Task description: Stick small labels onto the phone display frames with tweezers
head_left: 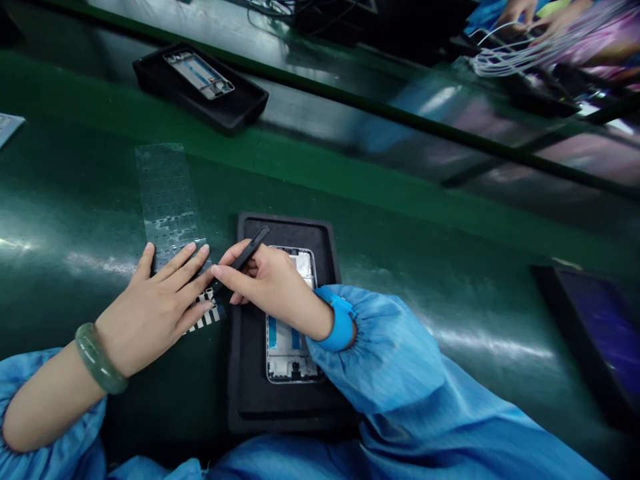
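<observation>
My left hand [163,297] lies flat with fingers spread on a clear plastic sticker sheet [167,183], over its near end. Black-and-white strips [207,319] show on the sheet beside my thumb. My right hand [265,277] pinches black tweezers [253,247], slanted, with the tips down by the sheet's edge and partly hidden by my fingers. Below my right wrist, a phone frame [293,363] with blue strips rests in a black tray [250,400]; my hand and sleeve cover part of it.
Farther back, another black tray [235,120] holds a second phone frame [200,75]. A dark tray [575,333] with a purple-blue surface stands at the right. A raised rail [360,100] crosses behind the green table [400,247]. Another person's hands [545,20] work near white cables [520,60].
</observation>
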{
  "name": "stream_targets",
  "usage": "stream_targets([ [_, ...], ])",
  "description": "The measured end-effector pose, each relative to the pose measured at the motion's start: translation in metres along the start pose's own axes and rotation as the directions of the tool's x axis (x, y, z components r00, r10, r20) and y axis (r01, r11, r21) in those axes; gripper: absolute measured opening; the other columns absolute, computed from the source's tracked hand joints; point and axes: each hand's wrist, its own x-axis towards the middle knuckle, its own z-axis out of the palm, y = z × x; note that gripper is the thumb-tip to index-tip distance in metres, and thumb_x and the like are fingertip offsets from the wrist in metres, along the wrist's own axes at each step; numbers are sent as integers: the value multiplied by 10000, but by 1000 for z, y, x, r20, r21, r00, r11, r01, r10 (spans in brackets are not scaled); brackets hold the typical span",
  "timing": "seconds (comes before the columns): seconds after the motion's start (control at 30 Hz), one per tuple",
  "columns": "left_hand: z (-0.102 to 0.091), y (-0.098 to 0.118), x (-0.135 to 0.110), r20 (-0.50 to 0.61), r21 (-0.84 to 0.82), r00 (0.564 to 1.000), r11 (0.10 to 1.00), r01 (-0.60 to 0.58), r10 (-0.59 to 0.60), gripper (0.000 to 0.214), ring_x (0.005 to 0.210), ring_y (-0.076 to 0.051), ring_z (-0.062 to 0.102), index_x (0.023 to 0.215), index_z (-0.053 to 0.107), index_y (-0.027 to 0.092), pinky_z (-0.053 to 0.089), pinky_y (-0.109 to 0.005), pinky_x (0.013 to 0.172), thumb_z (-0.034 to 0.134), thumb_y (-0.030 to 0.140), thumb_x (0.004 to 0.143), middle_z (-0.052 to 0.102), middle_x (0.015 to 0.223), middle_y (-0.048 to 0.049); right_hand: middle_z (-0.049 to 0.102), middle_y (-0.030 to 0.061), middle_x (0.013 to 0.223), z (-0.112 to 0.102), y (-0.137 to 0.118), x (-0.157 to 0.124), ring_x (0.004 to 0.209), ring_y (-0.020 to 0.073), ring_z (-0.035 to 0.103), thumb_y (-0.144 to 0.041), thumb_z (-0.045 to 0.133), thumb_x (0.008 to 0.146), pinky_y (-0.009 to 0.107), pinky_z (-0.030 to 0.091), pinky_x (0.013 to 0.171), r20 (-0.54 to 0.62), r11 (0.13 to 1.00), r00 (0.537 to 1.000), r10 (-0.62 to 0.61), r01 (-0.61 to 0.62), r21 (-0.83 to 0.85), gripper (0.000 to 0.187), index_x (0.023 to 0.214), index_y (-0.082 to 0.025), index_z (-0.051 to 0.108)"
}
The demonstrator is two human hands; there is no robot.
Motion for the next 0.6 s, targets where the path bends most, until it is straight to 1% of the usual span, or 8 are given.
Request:
stream_targets([
  [0.13, 0, 0, 0, 14, 20, 1000, 1000, 1, -1, 477, 1350, -306, 241, 1353, 375, 132, 152, -636, 1051, 286, 379, 955, 290, 1450, -133, 609, -16, 674, 0, 0, 1, 535, 99, 637, -315, 577, 821, 185, 499, 512, 15, 998, 1000, 27, -27, 55, 163, 871, -162, 556],
  [0.27, 0, 0, 0, 44, 13, 999, 1000, -19, 18, 571, 1360, -307, 209, 1393, 301, 144, 126, -626, 1064, 350, 464, 923, 256, 1466, -121, 597, -16, 640, -1, -2, 3, 477, 90, 612, -282, 608, 789, 166, 484, 439, 1, 975, 998, 66, -64, 210, 161, 842, -144, 545],
  [0.37, 0, 0, 0, 46, 0, 999, 1000, -18, 18, 589, 1361, -297, 209, 1403, 273, 145, 121, -617, 1072, 355, 471, 919, 267, 1463, -116, 598, -16, 599, -3, -4, 4, 444, 78, 590, -249, 615, 776, 146, 466, 409, -1, 945, 995, 97, -91, 314, 138, 818, -131, 555],
  [0.43, 0, -1, 0, 41, -5, 999, 1000, -15, 15, 594, 1358, -302, 218, 1397, 286, 136, 124, -619, 1070, 359, 479, 917, 269, 1462, -127, 610, -10, 594, -5, -5, 5, 433, 69, 580, -241, 622, 771, 134, 457, 406, -8, 920, 994, 108, -97, 381, 134, 806, -126, 564],
  [0.53, -2, -3, 2, 8, -34, 1000, 999, -11, 12, 591, 1347, -319, 241, 1370, 345, 144, 130, -613, 1073, 408, 493, 897, 283, 1460, -134, 623, -7, 604, -9, -7, 3, 428, 61, 570, -289, 665, 746, 129, 455, 406, -22, 870, 995, 96, -73, 489, 194, 778, -126, 564],
  [0.6, -5, -4, 4, -44, -96, 999, 995, -6, 2, 539, 1332, -317, 279, 1316, 423, 170, 134, -596, 1085, 454, 486, 881, 362, 1426, -117, 623, -11, 611, -10, -8, 1, 426, 59, 564, -332, 690, 726, 135, 464, 413, -41, 843, 997, 73, -39, 536, 244, 770, -129, 560],
])
